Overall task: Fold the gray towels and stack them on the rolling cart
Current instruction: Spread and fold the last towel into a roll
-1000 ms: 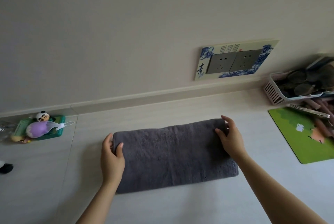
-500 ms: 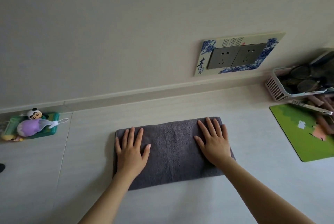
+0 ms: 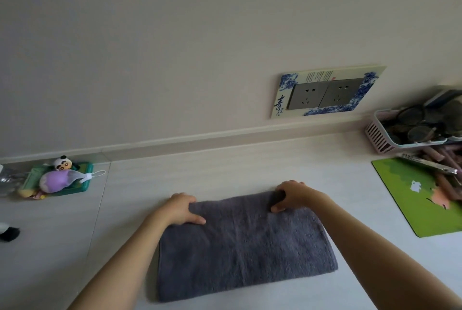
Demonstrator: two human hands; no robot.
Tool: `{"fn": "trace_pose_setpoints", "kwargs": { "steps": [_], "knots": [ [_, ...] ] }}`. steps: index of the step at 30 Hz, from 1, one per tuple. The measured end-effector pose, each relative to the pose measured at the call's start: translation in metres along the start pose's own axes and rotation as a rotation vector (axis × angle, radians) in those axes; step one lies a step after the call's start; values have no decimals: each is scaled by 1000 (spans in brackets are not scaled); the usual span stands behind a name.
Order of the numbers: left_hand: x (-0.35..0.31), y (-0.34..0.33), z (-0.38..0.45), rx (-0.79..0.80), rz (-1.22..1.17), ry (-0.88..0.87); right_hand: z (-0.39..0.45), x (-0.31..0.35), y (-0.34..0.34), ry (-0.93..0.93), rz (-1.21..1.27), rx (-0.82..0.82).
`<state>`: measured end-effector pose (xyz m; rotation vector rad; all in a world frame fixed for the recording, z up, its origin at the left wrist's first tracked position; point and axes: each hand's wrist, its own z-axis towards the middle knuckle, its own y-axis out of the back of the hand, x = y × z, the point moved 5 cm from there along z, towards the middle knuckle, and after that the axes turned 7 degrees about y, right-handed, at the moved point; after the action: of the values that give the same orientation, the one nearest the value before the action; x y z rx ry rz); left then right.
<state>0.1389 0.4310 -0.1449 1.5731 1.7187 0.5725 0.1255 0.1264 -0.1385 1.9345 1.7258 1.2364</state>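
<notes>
The scene is lit dimly and evenly, with only soft shadows cast. Straight lines are bent by wide-angle distortion towards the edges, and fine detail is softened throughout.

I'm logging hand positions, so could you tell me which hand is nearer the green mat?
Right. The right hand grips the towel's far corner on the green mat's side; the left hand grips the opposite far corner.

Folded gray towel (image 3: 246, 247), flat on countertop (image 3: 225, 167)
</notes>
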Motion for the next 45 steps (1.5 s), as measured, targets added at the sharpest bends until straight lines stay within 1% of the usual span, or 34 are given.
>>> {"fn": "trace_pose_setpoints", "kwargs": {
  "steps": [2,4,5,8,10,12,14,15,16,18,19,21,22,23,24,25,26,27,28,29,30,31,33,34,35,38,39,40,42,44,45],
  "knots": [
    [1,10,-13,12,-122,-31,-14,6,11,29,119,-12],
    [0,33,-30,-70,-167,-60,-31,17,33,62,132,-80],
    [0,49,-38,-142,-205,-78,-39,22,45,87,118,-143],
    [-3,98,-70,-354,-356,-159,-68,41,86,177,115,-400],
    [-7,121,-96,-452,-346,-216,-87,52,104,243,105,-557],
    [-10,130,-117,-549,-282,-240,-100,61,108,289,-7,-692],
    [-9,123,-124,-590,-212,-258,-104,61,98,318,-136,-779],
    [-5,111,-124,-569,-202,-254,-105,60,86,318,-169,-773],
    [1,93,-121,-506,-201,-218,-103,57,71,296,-170,-726],
    [12,48,-113,-339,-205,-116,-97,47,34,244,-127,-593],
    [17,23,-109,-281,-207,-95,-95,42,14,214,-115,-518],
    [27,-23,-104,-192,-264,-21,-93,34,-21,157,-119,-388],
    [30,-39,-102,-177,-286,12,-94,30,-35,134,-116,-345],
    [33,-51,-101,-177,-324,22,-95,27,-44,117,-110,-334],
    [33,-56,-102,-197,-363,22,-97,26,-49,98,-95,-351],
    [34,-59,-102,-259,-389,10,-99,26,-53,73,-87,-370],
    [34,-56,-103,-368,-385,5,-100,29,-55,60,-89,-399],
    [33,-53,-104,-510,-364,1,-99,33,-58,58,-109,-448],
    [32,-49,-106,-646,-334,27,-98,41,-61,80,-125,-517],
    [30,-47,-106,-740,-317,68,-95,47,-65,103,-127,-584],
    [29,-48,-105,-775,-322,131,-90,52,-71,113,-108,-619],
    [29,-51,-101,-754,-344,193,-85,55,-80,101,-78,-595],
    [28,-61,-95,-634,-410,301,-79,58,-98,66,-79,-548],
    [29,-67,-94,-580,-429,338,-74,57,-108,49,-99,-547],
    [28,-70,-93,-559,-446,354,-74,56,-115,26,-104,-538],
    [35,-69,-91,-567,-609,372,-68,57,-124,-2,-82,-597],
    [37,-67,-91,-562,-710,373,-65,63,-119,27,-24,-612],
    [38,-66,-90,-547,-830,370,-65,70,-113,69,36,-679],
    [44,-65,-89,-472,-1019,427,-61,90,-100,163,297,-776],
    [47,-65,-88,-366,-1128,481,-56,116,-88,224,655,-768],
    [47,-63,-90,-325,-1177,477,-50,127,-86,220,814,-731]
  ]
}}
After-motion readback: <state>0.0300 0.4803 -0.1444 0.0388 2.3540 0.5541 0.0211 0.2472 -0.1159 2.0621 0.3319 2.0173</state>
